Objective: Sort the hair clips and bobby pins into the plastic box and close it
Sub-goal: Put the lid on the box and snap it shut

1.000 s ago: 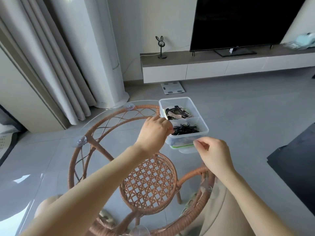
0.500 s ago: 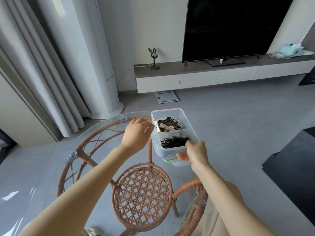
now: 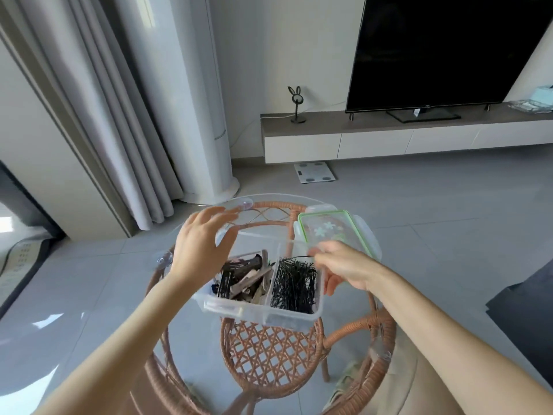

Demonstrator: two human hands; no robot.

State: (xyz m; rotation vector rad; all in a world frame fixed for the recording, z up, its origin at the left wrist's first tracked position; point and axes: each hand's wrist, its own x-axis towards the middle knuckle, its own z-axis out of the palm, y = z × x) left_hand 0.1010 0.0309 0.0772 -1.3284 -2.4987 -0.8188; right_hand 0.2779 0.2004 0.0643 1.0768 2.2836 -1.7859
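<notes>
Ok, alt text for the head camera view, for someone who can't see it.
A person's right hand grips the right wall of a clear two-compartment plastic box on a glass-topped rattan table, open left hand at its far-left corner. Brown and black hair clips sit in the left compartment, black bobby pins in the right; the green-rimmed lid lies behind.

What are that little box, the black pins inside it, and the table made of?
The plastic box looks like clear, glossy plastic: its contents show through the walls. The bobby pins seem thin black-coated metal wire. The table frame looks woven rattan or wicker, under a transparent top, glass or perhaps acrylic.
</notes>
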